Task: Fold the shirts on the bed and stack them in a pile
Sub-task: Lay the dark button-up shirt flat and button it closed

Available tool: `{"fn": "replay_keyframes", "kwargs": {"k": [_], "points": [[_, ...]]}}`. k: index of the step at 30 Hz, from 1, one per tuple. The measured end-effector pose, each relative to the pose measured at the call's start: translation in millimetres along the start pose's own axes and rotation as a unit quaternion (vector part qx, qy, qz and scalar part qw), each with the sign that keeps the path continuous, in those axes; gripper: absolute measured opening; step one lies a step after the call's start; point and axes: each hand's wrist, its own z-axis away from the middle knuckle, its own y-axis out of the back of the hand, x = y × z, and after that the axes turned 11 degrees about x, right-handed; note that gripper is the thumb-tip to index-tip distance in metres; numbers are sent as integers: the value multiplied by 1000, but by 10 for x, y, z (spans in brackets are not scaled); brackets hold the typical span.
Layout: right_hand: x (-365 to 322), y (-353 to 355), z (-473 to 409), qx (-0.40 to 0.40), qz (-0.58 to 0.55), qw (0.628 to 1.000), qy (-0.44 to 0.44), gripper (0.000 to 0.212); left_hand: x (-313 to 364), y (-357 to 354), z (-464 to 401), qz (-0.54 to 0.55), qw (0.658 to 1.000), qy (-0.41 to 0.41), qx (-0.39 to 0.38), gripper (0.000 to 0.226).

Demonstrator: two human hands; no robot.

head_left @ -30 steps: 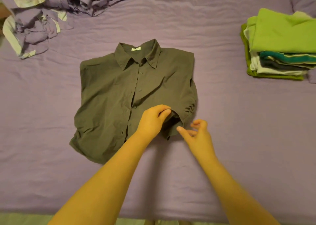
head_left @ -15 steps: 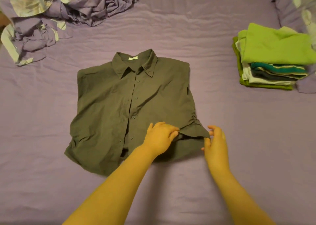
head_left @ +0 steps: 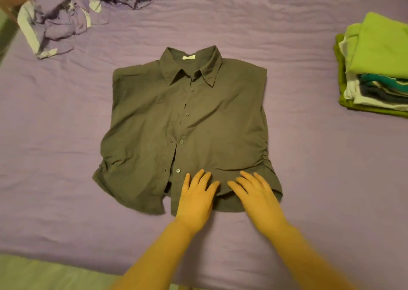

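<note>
Shirt (head_left: 187, 124) hem under both flat hands (head_left: 227, 195)

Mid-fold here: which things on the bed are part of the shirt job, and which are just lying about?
Job:
olive shirt, both hands flat on its hem: left hand, right hand
folded pile, far right

Lying about:
crumpled purple bedding, far left
purple sheet underneath

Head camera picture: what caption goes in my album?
Both hands flat on a dark shirt on the bed.
</note>
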Motion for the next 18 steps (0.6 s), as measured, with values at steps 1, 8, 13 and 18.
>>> {"fn": "replay_keyframes", "kwargs": {"k": [1,8,13,18], "points": [[58,-3,-43,-13,14,1000,4,35,-60,8,42,10,1000,1,17,49],[188,39,35,-57,12,998,19,47,-353,38,98,72,994,35,80,23],[-405,-179,51,-125,-8,987,103,62,-431,69,171,59,994,64,69,33],[-392,-288,-192,-78,-60,995,8,27,-651,149,382,49,990,75,104,41]]}}
